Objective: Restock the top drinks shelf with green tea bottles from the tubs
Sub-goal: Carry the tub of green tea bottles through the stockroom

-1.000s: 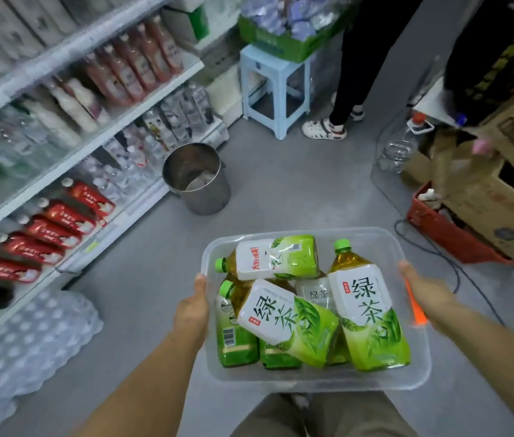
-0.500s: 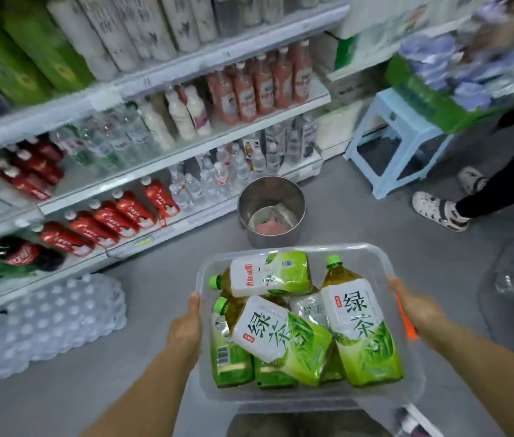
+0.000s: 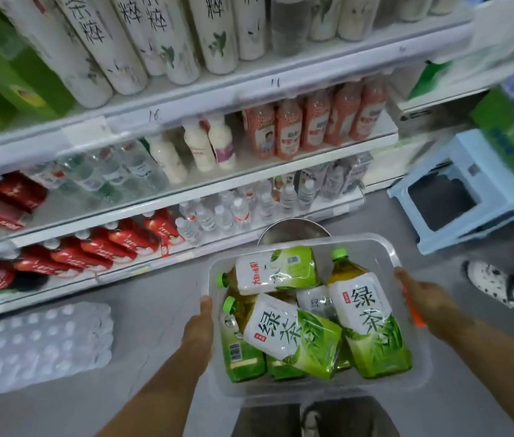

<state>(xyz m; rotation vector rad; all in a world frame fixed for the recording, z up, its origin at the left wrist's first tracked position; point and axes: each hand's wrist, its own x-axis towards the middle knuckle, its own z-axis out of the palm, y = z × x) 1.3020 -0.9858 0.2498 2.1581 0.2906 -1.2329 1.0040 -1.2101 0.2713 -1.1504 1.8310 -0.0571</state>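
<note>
Partly hidden under the others, one green tea bottle (image 3: 312, 302) shows only a blurred label; the top ones read 绿茶. Left hand (image 3: 198, 329) and right hand (image 3: 427, 298) grip the clear tub (image 3: 385, 247) rims before the shelves (image 3: 280, 93).

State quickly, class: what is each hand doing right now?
Left hand: grips the left rim of the clear tub of green tea bottles.
Right hand: grips the tub's right rim.
</note>
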